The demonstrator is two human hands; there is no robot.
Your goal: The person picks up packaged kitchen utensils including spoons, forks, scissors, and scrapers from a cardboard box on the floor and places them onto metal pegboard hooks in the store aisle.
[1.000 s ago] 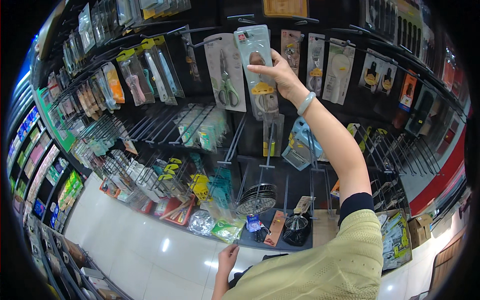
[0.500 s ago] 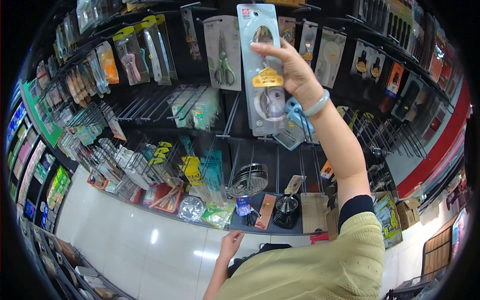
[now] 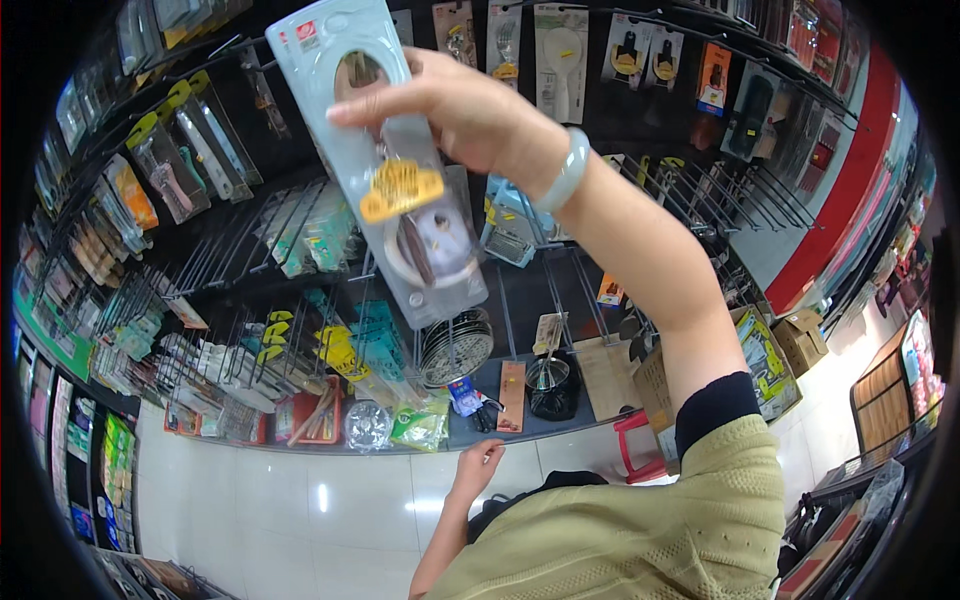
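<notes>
Pale-blue oblong plastic package (image 3: 385, 165), upper left: we hold it aloft, right hand (image 3: 470, 115) pinching, left hand (image 3: 475, 470) curled closed, lower centre; moving it likely needs steadiness.

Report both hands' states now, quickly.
Left hand: loosely curled, nothing visible in it.
Right hand: closed, holding a long, pale blue and clear plastic package.

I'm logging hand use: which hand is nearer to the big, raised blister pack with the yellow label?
Right. The right hand grips the blister pack at its upper part; the left hand is well below, not touching it.
</notes>
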